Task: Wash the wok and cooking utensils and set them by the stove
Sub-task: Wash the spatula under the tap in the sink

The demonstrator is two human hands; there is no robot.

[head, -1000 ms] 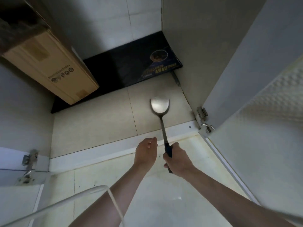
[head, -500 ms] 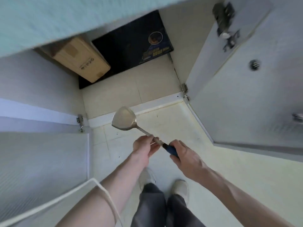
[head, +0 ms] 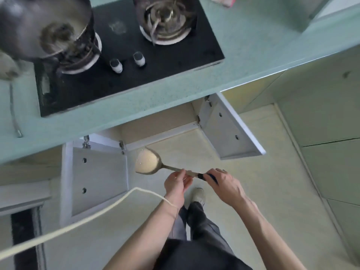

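Note:
A metal spatula (head: 147, 162) with a dark blue handle is held level in front of me, blade pointing left, above the floor below the counter. My right hand (head: 227, 185) grips the handle end. My left hand (head: 176, 182) pinches the metal shaft near the middle. A dark wok (head: 41, 26) sits on the left burner of the black gas stove (head: 124, 61), at the top left of the view. The right burner (head: 165, 18) carries nothing.
The green countertop (head: 253, 41) runs across the top. Below it both white cabinet doors, left (head: 97, 178) and right (head: 228, 131), stand open. A white cord (head: 81, 221) trails from my left wrist. A hose (head: 13, 112) lies at the counter's left.
The view has risen from inside the cabinet to above the stove. The spatula came out of the cabinet and turned sideways. My left hand has taken hold of its shaft.

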